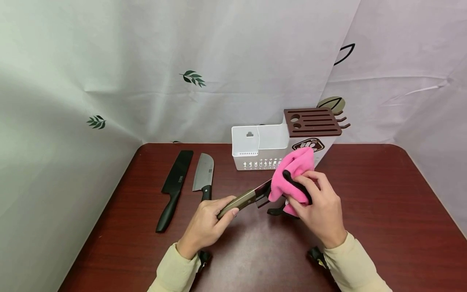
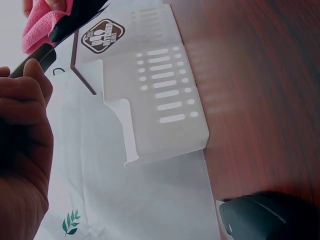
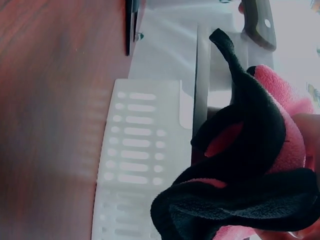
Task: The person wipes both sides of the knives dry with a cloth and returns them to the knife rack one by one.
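My left hand (image 1: 208, 221) grips a knife by its brownish-green handle (image 1: 237, 204), with the blade pointing up and to the right. In my right hand (image 1: 322, 202) is a pink and black cloth (image 1: 292, 172), pinched between thumb and fingers and folded over the blade. Much of the blade is hidden by the cloth; a strip of it (image 3: 201, 75) shows in the right wrist view. Black folds of the cloth (image 3: 250, 135) hang across the blade there. The left wrist view shows the fingers curled round the handle (image 2: 37, 60).
On the left of the dark red table (image 1: 120, 227) lie a black knife (image 1: 177, 178) and a silver-bladed knife (image 1: 204, 172) with a black handle. At the back stands a white perforated rack (image 1: 262, 152) with a brown slotted top (image 1: 313, 121) and side hooks (image 1: 343, 119).
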`<state>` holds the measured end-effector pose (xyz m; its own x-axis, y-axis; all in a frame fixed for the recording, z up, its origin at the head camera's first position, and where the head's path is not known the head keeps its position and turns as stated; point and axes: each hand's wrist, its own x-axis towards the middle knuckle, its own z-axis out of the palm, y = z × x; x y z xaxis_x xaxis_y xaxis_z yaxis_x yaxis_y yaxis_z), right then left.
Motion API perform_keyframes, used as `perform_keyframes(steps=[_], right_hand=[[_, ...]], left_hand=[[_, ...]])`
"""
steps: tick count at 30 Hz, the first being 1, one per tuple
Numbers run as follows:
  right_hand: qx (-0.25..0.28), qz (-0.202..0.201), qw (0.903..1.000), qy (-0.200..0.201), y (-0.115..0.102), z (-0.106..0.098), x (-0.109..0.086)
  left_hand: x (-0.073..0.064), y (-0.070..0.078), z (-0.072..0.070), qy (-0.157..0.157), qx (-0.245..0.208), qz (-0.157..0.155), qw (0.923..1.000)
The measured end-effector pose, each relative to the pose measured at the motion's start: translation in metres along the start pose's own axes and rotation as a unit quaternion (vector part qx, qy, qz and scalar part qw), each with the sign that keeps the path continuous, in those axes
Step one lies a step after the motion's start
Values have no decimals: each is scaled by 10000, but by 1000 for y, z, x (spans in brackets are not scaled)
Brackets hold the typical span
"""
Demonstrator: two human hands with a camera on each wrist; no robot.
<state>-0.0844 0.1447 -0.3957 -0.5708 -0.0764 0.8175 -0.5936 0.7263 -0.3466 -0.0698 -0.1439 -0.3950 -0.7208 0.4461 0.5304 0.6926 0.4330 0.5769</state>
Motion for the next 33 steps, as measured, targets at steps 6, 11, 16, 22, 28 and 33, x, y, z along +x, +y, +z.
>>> perform_keyframes(steps=[6, 11, 16, 22, 28, 33], right_hand=[[70, 188, 9998, 64, 6, -4, 2], [183, 419, 9989, 99, 9, -6, 2], [118, 582, 9982, 118, 10, -7, 2], [-43, 814, 9967, 22, 13, -9, 2], [-308, 1060, 9938, -121, 13, -9, 1], [-398, 1245, 9911, -241, 13, -10, 1]], left_hand=[[0, 0, -1, 26, -6, 1, 10000], [-1, -2, -1, 39, -39, 8, 10000], [-2, -2, 0, 41, -33, -10, 10000], [-1, -2, -1, 52, -48, -50, 10000], [-2, -2, -2, 139, -47, -4, 9999], [-1, -1, -4, 170, -55, -76, 9998]])
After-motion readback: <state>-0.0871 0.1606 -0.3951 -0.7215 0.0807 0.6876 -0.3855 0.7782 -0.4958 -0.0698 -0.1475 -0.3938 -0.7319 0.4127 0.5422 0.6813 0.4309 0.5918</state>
